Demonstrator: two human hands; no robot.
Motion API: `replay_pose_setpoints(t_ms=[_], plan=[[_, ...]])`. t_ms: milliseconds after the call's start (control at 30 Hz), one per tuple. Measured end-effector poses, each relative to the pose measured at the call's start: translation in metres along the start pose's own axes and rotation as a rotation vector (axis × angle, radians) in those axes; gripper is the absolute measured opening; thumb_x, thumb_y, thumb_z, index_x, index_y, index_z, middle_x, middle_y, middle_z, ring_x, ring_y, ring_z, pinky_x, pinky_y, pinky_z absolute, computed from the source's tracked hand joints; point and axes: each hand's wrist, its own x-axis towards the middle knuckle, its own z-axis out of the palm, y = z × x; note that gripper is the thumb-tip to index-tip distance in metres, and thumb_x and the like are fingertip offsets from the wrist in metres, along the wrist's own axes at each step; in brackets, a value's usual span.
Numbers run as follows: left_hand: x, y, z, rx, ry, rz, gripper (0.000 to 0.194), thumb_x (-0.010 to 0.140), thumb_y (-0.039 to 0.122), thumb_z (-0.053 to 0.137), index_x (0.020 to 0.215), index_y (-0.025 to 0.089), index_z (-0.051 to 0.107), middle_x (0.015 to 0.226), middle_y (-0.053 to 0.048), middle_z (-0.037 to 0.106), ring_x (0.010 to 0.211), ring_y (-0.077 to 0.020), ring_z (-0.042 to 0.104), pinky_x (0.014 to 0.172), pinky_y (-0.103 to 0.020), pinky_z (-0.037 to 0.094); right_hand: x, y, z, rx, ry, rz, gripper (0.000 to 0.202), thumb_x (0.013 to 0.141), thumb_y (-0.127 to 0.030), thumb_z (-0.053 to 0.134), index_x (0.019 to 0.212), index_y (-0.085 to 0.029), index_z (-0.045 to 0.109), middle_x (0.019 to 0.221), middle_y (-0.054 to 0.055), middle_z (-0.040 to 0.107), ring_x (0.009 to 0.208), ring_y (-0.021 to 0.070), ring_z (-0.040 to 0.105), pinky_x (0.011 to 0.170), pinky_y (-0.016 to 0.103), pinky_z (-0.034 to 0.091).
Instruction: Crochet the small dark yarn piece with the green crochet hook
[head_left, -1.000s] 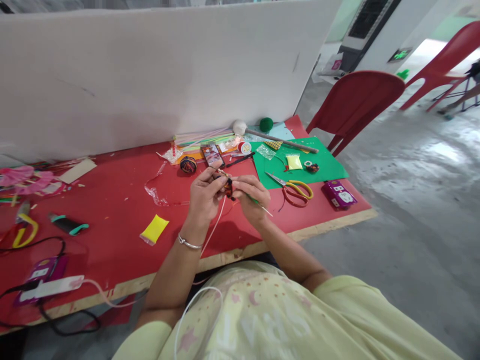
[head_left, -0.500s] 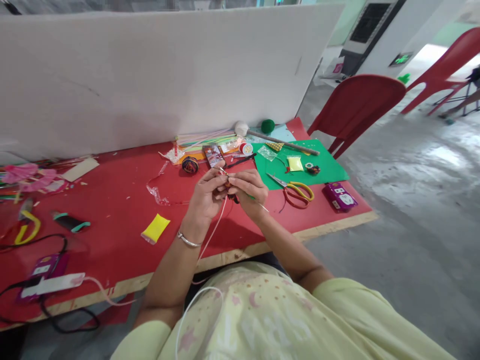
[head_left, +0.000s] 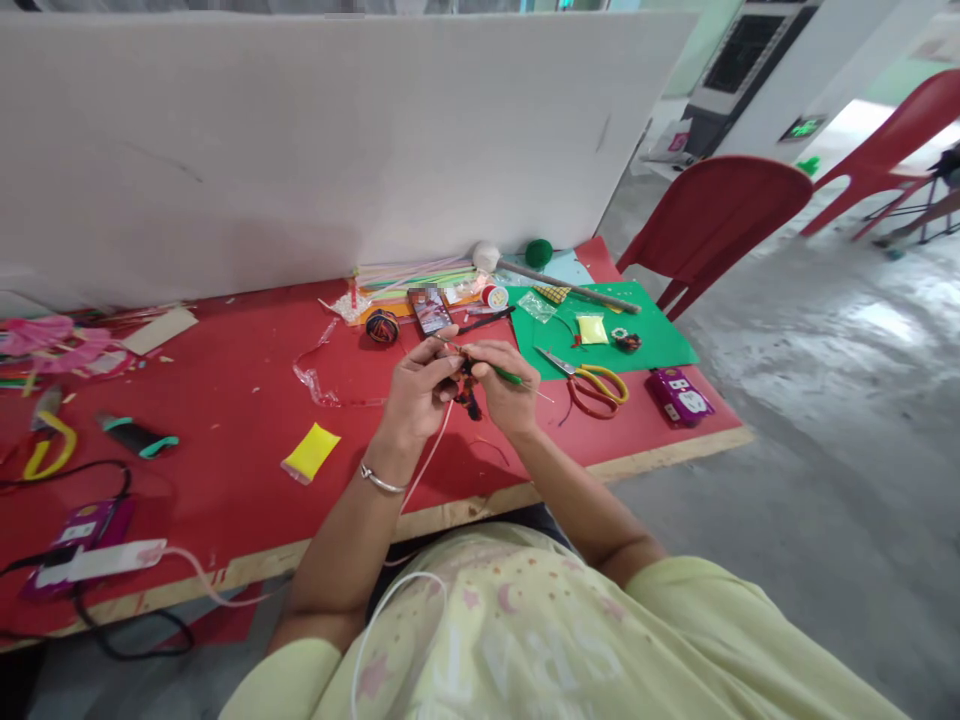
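Observation:
Near the middle of the red table, my left hand (head_left: 421, 385) pinches a small dark, multicoloured piece of crochet work (head_left: 469, 398), which hangs down between both hands. My right hand (head_left: 508, 390) is closed around a crochet hook (head_left: 511, 377) with a green grip; its thin metal end sticks out to the right. The hook's tip meets the yarn at the fingertips, where fingers partly hide it. A ball of dark multicoloured yarn (head_left: 382, 327) lies beyond my left hand, beside a phone (head_left: 430, 311).
Scissors (head_left: 592, 385) lie right of my hands, partly on a green sheet (head_left: 652, 325). A yellow packet (head_left: 311, 454) is at left, with a black-and-teal cutter (head_left: 140, 436) and a white power bank (head_left: 105, 565) with cables. A white panel (head_left: 300, 150) stands behind.
My right hand has turned, so more of the hook's green grip shows. The crochet piece now hangs lower and is more visible between my hands. The view shifts slightly.

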Motion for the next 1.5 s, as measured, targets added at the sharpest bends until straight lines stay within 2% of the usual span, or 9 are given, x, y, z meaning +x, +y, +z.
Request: replay_pose_setpoints(t_ms=[367,667,800,933,1033,1167,1333,1400,1500], plan=[[0.000,0.023,-0.008,0.127,-0.031,-0.049,0.048,0.053,0.011,0.083,0.100,0.018,0.084,0.059,0.005,0.058,0.043,-0.0027,0.038,0.038,-0.016,0.017,0.036,-0.013,-0.030,0.016,-0.380,-0.169,0.024,0.085,-0.039,0.085,0.108,-0.033,0.085,0.102,0.005,0.084,0.092,0.0189,0.079,0.082,0.032,0.064],[0.005,0.034,-0.017,0.226,-0.073,-0.081,0.042,0.055,0.013,0.080,0.096,0.015,0.085,0.061,0.004,0.058,0.041,-0.0013,0.034,0.037,-0.016,0.019,0.053,-0.027,-0.051,-0.092,-0.512,-0.182,0.022,0.086,-0.042,0.084,0.105,-0.029,0.086,0.101,0.006,0.083,0.090,0.0185,0.079,0.081,0.031,0.064],[0.006,0.039,-0.020,0.274,-0.145,-0.115,0.035,0.055,0.013,0.080,0.090,0.014,0.086,0.067,-0.001,0.065,0.044,-0.0031,0.040,0.038,-0.017,0.023,0.062,-0.034,-0.056,-0.049,-0.551,-0.074,0.018,0.087,-0.041,0.083,0.098,-0.027,0.086,0.093,0.005,0.083,0.086,0.0182,0.078,0.080,0.031,0.064],[0.006,0.030,-0.013,0.290,-0.181,-0.057,0.040,0.059,0.015,0.087,0.098,0.016,0.086,0.074,-0.004,0.071,0.051,-0.0056,0.048,0.043,-0.018,0.031,0.052,-0.020,-0.045,0.168,-0.430,0.252,0.031,0.086,-0.052,0.082,0.090,-0.021,0.085,0.079,0.004,0.078,0.066,0.0134,0.070,0.060,0.026,0.059],[0.006,0.014,-0.007,0.303,-0.117,0.136,0.043,0.062,0.018,0.090,0.105,0.021,0.086,0.075,-0.001,0.071,0.054,-0.0073,0.052,0.047,-0.019,0.037,0.031,-0.006,-0.028,0.315,-0.212,0.426,0.045,0.084,-0.065,0.077,0.093,-0.020,0.083,0.072,0.001,0.072,0.054,0.0100,0.061,0.046,0.022,0.051],[0.004,-0.003,-0.003,0.478,0.052,0.358,0.032,0.068,0.015,0.088,0.100,0.020,0.085,0.082,-0.002,0.075,0.073,-0.0130,0.065,0.067,-0.023,0.053,0.011,-0.002,-0.015,0.087,-0.095,0.237,0.033,0.088,-0.055,0.079,0.097,-0.025,0.085,0.092,0.004,0.074,0.067,0.0114,0.066,0.059,0.026,0.058],[0.004,-0.011,-0.005,0.372,0.119,0.370,0.044,0.068,0.019,0.090,0.112,0.020,0.083,0.079,0.000,0.073,0.070,-0.0109,0.065,0.067,-0.022,0.054,0.010,-0.010,-0.017,-0.165,-0.115,-0.136,0.019,0.090,-0.040,0.081,0.107,-0.032,0.084,0.106,0.006,0.076,0.097,0.0182,0.074,0.083,0.032,0.062],[0.004,-0.010,-0.006,0.325,0.094,0.329,0.047,0.067,0.022,0.092,0.113,0.020,0.083,0.077,0.001,0.071,0.064,-0.0091,0.062,0.061,-0.020,0.051,0.012,-0.013,-0.018,-0.162,-0.154,-0.157,0.020,0.088,-0.038,0.084,0.107,-0.031,0.084,0.105,0.006,0.077,0.096,0.0186,0.075,0.085,0.032,0.063],[0.003,-0.005,-0.009,0.267,0.013,0.234,0.052,0.062,0.023,0.095,0.112,0.019,0.083,0.072,0.002,0.069,0.056,-0.0064,0.055,0.053,-0.018,0.045,0.016,-0.019,-0.017,-0.110,-0.142,0.042,0.021,0.087,-0.042,0.083,0.098,-0.024,0.084,0.096,0.007,0.079,0.088,0.0186,0.075,0.082,0.033,0.065]])
